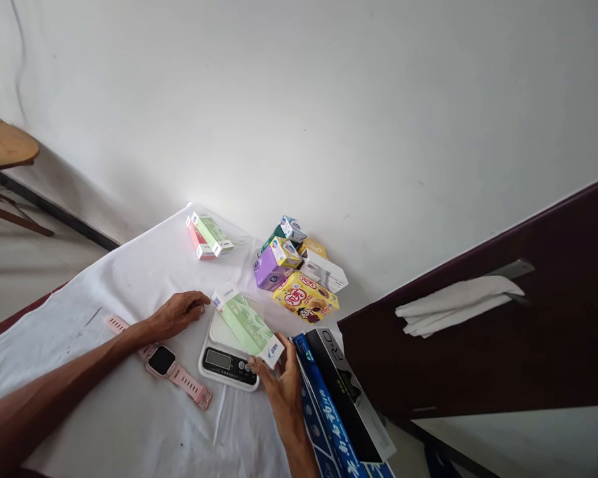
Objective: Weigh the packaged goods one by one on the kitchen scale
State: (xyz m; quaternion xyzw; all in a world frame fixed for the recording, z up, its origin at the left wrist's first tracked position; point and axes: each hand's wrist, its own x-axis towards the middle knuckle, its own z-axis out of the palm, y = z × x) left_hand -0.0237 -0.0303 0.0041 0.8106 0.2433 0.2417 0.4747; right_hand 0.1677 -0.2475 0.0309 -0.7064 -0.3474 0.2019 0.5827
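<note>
In the head view, the right hand (286,388) pinches one end of the green box (246,324) between thumb and fingers above the scale (229,364), the left hand (177,313) hangs loosely bent and empty beside the other end, and the carton looks light, dentable, best held by its stiff edges.

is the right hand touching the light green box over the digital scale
Touching. The head view shows the right hand holding the near end of the light green box, thumb at one side and fingers at the other.
</note>
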